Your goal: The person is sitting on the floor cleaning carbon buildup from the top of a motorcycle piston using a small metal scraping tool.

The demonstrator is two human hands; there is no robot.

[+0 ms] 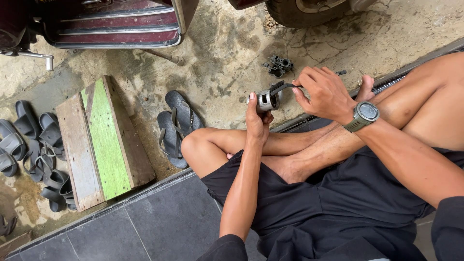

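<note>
**Brushing a small metal cylinder on the doorstep**

A person is sitting cross-legged on dark grey tiles, working just above the knees, a little right of the frame's centre. The left hand (256,118) is gripping a short metal cylinder (267,101), fingers wrapped under and around it, holding it up over the stained concrete. The right hand (323,93), with a grey watch (363,115) on its wrist, is closing firmly around the handle of a dark brush (282,87), whose bristled head is pressing against the top of the cylinder.

As for progress, I judge the cleaning to be well under way: the cylinder's side is showing bright, smooth and silvery, though dark bands and grime are lingering near its rim, so scrubbing is likely left to do. Another blackened, lumpy metal part (279,65) is lying on the concrete beyond the hands, apparently untouched.

Toward the left, rubber sandals (176,126) are resting beside a worn wooden step (104,142) with a faded green plank, rough and scuffed. The maroon body of a vehicle (113,24) is filling the upper left.
</note>
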